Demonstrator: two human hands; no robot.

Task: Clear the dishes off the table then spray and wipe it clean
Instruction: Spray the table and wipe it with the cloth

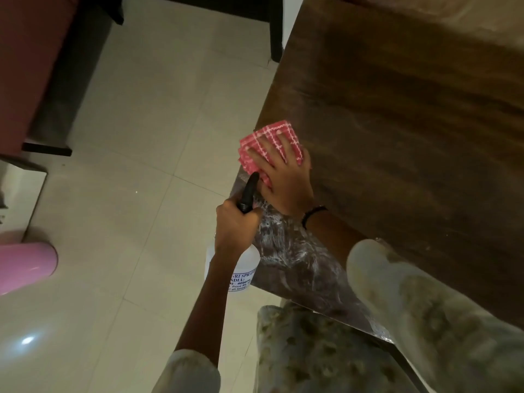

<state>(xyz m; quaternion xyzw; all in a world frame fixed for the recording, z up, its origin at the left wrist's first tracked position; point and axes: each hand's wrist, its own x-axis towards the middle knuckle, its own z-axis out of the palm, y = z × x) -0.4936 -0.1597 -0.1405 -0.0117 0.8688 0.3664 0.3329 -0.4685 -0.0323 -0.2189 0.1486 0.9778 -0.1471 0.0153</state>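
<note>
A dark wooden table [411,114] fills the right side of the view. My right hand [283,177] lies flat, fingers spread, on a folded red-and-white checked cloth [272,137] at the table's left edge. My left hand [235,225] grips the neck of a clear spray bottle [241,268] with a black nozzle [249,191], held just off the table's edge beside the right hand. White wet streaks [286,251] cover the near corner of the table. No dishes are in view.
Pale tiled floor [141,165] spreads to the left. A pink round object [25,265] stands at the far left. Dark furniture legs [275,29] stand at the top, and maroon furniture [25,66] at the upper left. My patterned clothing [326,355] is below.
</note>
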